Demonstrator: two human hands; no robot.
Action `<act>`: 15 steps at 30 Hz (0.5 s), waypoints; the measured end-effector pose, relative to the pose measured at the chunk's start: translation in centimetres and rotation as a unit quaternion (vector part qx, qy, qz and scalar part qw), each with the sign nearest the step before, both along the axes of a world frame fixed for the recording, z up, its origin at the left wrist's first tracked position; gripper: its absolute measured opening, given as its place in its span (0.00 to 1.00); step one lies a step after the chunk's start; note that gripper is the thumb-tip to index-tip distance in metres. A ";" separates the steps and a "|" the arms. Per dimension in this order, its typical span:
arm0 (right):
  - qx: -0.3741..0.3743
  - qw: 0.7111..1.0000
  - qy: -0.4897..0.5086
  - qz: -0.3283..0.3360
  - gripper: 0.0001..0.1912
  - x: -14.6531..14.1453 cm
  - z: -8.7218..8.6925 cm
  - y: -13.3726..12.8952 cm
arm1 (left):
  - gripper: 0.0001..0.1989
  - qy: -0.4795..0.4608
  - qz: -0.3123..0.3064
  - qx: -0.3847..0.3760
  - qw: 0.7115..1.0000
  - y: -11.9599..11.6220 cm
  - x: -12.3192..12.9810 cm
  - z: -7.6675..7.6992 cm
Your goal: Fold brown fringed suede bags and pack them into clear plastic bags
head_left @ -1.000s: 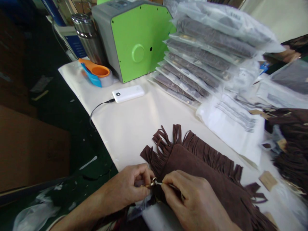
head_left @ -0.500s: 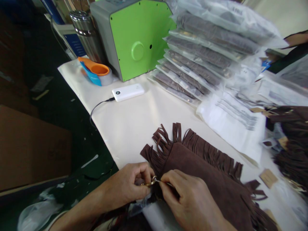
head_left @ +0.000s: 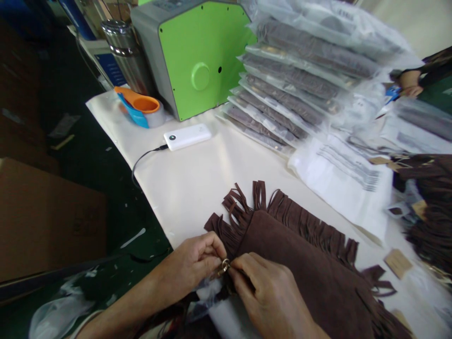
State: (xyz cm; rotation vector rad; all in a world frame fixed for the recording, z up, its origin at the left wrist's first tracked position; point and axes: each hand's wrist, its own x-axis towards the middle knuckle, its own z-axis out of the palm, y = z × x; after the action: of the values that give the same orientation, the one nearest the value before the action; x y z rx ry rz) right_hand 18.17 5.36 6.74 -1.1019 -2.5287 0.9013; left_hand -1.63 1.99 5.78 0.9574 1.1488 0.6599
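Note:
A small gold metal clasp [head_left: 223,267] with a ring sits between my two hands, above the near edge of the table. My left hand [head_left: 197,259] pinches it from the left with thumb and forefinger. Close against the ring, my right hand [head_left: 270,289] is closed in a pinch; what its fingertips hold is hidden. Under and beside the right hand lies a dark brown suede piece with fringed edges [head_left: 303,259], flat on the white table [head_left: 183,183]. Clear plastic [head_left: 205,301] hangs below the clasp.
Bagged brown goods [head_left: 300,80] are stacked at the back, beside a green-sided machine [head_left: 197,47]. A white power bank [head_left: 189,136], tape dispenser [head_left: 141,108] and steel flask [head_left: 130,61] stand left of them. Brown fringed pieces [head_left: 427,202] lie right. Another person's hand [head_left: 411,87] shows far right.
My left fingers have shifted slightly up on the clasp, and the clasp has turned so its ring shows more. Another person's hand has come into view at the far right.

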 end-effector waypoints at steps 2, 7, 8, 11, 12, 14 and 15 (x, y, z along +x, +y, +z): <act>-0.018 1.000 -0.011 -0.007 0.10 -0.1 -0.2 0.0 | 0.05 0.018 0.015 -0.008 1.000 0.1 0.5 0.0; -0.078 0.995 -0.040 -0.041 0.08 -0.3 -0.1 0.0 | 0.08 0.137 0.000 0.042 0.990 0.2 1.1 0.1; -0.095 0.993 -0.040 -0.051 0.07 -0.4 0.1 0.1 | 0.08 0.164 -0.005 0.057 0.985 0.2 1.1 0.1; -0.147 0.985 -0.037 -0.082 0.05 -0.3 0.9 0.6 | 0.07 0.243 0.022 0.121 0.962 0.5 0.9 0.1; -0.165 0.982 -0.038 -0.090 0.07 -0.2 1.2 0.8 | 0.07 0.259 0.047 0.141 0.955 0.6 0.9 0.2; -0.201 0.973 -0.044 -0.104 0.10 0.0 1.9 1.1 | 0.05 0.254 0.098 0.164 0.948 0.9 0.9 0.5; -0.217 0.969 -0.045 -0.108 0.11 0.2 2.1 1.2 | 0.03 0.229 0.120 0.163 0.952 1.1 0.9 0.7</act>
State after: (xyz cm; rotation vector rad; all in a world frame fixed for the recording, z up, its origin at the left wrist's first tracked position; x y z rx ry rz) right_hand 18.35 6.59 8.87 -1.5390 -2.2731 1.4079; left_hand -0.72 3.07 6.44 1.3081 1.6176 0.8690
